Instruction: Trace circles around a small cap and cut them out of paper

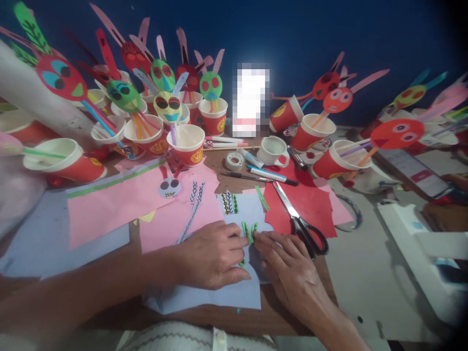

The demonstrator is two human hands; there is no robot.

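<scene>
My left hand (215, 256) lies on light blue paper (219, 295), its fingers bent and its thumb apart. Its fingertips touch a small green paper strip (245, 229) with dark markings. My right hand (290, 268) is lowered over the same paper, fingers stretched out and fingertips at a second green strip (254, 229). The two strips stand side by side between my hands. Another bit of green paper (242, 263) shows partly beneath my left hand. Just above are several small patterned strips (229, 202). Scissors (296, 214) with black handles lie beyond my right hand.
Red paper cups (186, 151) holding paper faces on straws line the back. Pink sheets (109, 207), red paper (303, 195), a blue-grey paper face (169, 186), a tape roll (234, 161), markers (272, 174) and a white mug (272, 151) cover the table. A phone (417, 173) lies at right.
</scene>
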